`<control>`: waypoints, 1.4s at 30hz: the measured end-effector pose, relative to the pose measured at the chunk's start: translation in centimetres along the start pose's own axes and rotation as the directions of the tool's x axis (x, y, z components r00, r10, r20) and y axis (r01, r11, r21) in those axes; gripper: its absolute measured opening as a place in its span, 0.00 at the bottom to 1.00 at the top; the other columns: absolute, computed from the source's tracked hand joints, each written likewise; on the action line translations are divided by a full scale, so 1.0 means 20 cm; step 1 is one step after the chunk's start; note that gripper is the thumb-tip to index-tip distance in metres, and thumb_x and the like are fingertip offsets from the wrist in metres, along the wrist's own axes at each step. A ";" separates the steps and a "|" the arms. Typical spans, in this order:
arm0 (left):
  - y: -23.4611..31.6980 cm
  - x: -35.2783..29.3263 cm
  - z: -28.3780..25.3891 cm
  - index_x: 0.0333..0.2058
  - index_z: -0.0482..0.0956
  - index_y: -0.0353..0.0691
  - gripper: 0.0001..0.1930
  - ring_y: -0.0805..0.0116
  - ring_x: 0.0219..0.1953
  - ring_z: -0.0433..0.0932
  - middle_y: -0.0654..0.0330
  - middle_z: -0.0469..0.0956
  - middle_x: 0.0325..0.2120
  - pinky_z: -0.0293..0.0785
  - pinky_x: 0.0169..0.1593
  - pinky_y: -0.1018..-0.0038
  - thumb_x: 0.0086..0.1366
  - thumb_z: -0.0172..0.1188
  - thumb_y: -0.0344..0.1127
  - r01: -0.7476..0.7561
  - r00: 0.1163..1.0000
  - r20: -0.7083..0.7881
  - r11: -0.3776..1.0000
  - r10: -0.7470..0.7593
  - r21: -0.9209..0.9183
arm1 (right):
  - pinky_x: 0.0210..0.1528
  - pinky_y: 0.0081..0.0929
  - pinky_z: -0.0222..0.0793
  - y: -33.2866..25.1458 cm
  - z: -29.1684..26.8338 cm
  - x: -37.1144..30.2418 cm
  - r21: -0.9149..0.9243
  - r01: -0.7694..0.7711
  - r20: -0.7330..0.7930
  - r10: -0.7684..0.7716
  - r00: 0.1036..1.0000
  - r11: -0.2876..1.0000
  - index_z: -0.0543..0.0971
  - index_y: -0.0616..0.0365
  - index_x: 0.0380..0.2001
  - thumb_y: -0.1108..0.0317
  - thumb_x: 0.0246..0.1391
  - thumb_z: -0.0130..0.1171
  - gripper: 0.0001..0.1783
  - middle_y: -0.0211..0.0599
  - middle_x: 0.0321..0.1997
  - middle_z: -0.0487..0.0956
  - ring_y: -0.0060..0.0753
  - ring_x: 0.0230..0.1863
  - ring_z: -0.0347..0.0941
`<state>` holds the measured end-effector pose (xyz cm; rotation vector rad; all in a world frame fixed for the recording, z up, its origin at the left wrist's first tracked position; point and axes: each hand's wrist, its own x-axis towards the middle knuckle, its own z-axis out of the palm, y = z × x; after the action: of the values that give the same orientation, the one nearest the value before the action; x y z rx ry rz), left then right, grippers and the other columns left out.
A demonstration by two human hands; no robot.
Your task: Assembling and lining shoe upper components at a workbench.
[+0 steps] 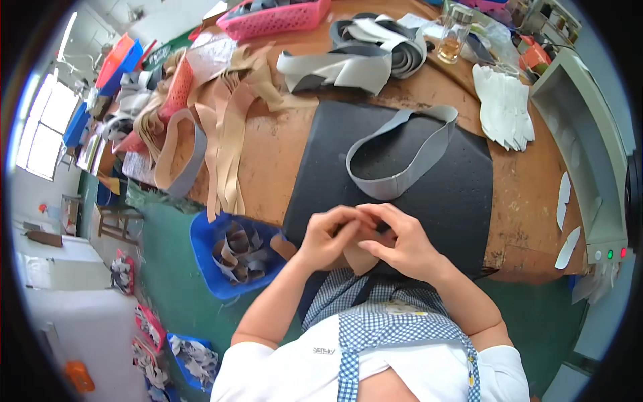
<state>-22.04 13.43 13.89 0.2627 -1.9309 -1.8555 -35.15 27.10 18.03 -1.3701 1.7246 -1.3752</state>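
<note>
At the front edge of the black mat (pixel 321 167), my hands are close together over my lap. My left hand (pixel 328 234) is closed, its fingertips pinching a tan strip of material (pixel 360 260). My right hand (pixel 410 246) is curled round the other side of the same strip. The strip hangs down between them; its upper part is hidden by my fingers. Just beyond my hands, a grey band joined into a loop (pixel 385 187) stands on its edge on the mat.
Tan strips (pixel 231 147) and another loop (pixel 194 164) lie to the left. Grey and white bands (pixel 375 53), a glass jar (pixel 452 47) and white pieces (pixel 502 107) stand farther back. A blue basket (pixel 207 268) sits below the table edge; a grey machine housing (pixel 579 127) stands right.
</note>
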 end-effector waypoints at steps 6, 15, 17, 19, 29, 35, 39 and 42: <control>-0.06 0.04 -0.01 0.44 0.74 0.29 0.08 0.74 0.38 0.79 0.54 0.80 0.35 0.75 0.44 0.79 0.69 0.50 0.24 0.060 0.979 -0.181 0.982 -0.093 -0.178 | 0.33 0.32 0.74 -0.08 -0.08 -0.12 -0.527 -0.110 0.172 0.233 0.957 0.843 0.72 0.64 0.51 0.53 0.45 0.70 0.35 0.44 0.36 0.76 0.40 0.32 0.78; 0.01 0.01 0.06 0.46 0.73 0.30 0.09 0.73 0.41 0.78 0.56 0.79 0.39 0.75 0.47 0.78 0.70 0.48 0.24 0.122 0.988 -0.105 0.992 -0.117 0.045 | 0.38 0.30 0.74 0.03 0.05 -0.09 -0.421 0.006 0.121 0.049 0.991 0.907 0.73 0.61 0.45 0.70 0.44 0.65 0.23 0.40 0.33 0.75 0.38 0.37 0.77; 0.04 -0.05 0.08 0.47 0.73 0.30 0.10 0.71 0.42 0.78 0.56 0.79 0.40 0.74 0.49 0.76 0.72 0.46 0.27 0.063 0.958 -0.279 0.998 -0.064 -0.015 | 0.40 0.26 0.74 -0.04 -0.05 -0.07 0.156 -0.269 0.225 0.231 0.947 0.950 0.73 0.60 0.46 0.74 0.47 0.63 0.20 0.36 0.36 0.77 0.29 0.40 0.77; 0.13 -0.15 0.08 0.38 0.74 0.31 0.12 0.75 0.35 0.76 0.57 0.78 0.35 0.72 0.40 0.79 0.74 0.43 0.31 0.141 0.921 -0.387 0.968 -0.051 0.207 | 0.45 0.22 0.75 -0.09 -0.16 -0.11 0.461 -0.301 0.081 0.299 0.951 0.835 0.73 0.61 0.47 0.82 0.49 0.60 0.20 0.35 0.41 0.78 0.24 0.42 0.77; 0.19 -0.21 0.26 0.54 0.70 0.36 0.34 0.71 0.50 0.76 0.58 0.78 0.46 0.70 0.57 0.71 0.72 0.35 0.62 0.764 0.521 0.424 0.184 -0.741 -0.618 | 0.35 0.22 0.75 -0.23 -0.33 -0.29 -0.026 0.291 -0.139 -0.292 0.946 0.956 0.80 0.66 0.38 0.86 0.37 0.63 0.19 0.41 0.30 0.82 0.32 0.32 0.81; 0.30 -0.15 0.34 0.54 0.70 0.33 0.22 0.63 0.49 0.77 0.51 0.77 0.45 0.71 0.56 0.66 0.64 0.60 0.36 0.692 0.576 0.389 0.175 -0.719 -0.700 | 0.28 0.26 0.78 -0.28 -0.51 -0.40 0.051 0.567 0.015 -0.568 0.823 0.822 0.80 0.68 0.34 0.81 0.38 0.65 0.15 0.50 0.26 0.83 0.39 0.26 0.82; 0.52 -0.02 0.38 0.52 0.66 0.33 0.17 0.69 0.46 0.78 0.55 0.77 0.44 0.75 0.51 0.74 0.65 0.57 0.24 0.270 0.948 -0.003 0.811 -0.317 -0.519 | 0.31 0.26 0.78 -0.32 -0.65 -0.61 0.068 0.436 -0.077 -0.431 0.899 0.897 0.84 0.61 0.38 0.77 0.34 0.71 0.20 0.41 0.32 0.84 0.38 0.28 0.83; 0.60 0.14 0.45 0.50 0.66 0.31 0.17 0.69 0.43 0.80 0.56 0.79 0.41 0.76 0.45 0.77 0.63 0.58 0.23 0.105 0.991 -0.049 0.957 -0.123 -0.270 | 0.42 0.27 0.75 -0.28 -0.74 -0.66 0.237 0.015 0.274 -0.082 0.958 0.971 0.58 0.65 0.65 0.69 0.39 0.75 0.51 0.46 0.42 0.82 0.39 0.38 0.82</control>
<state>-26.43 21.30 26.23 0.3499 -1.6283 -2.1278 -41.32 45.19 25.87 -1.4052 1.3085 -1.2894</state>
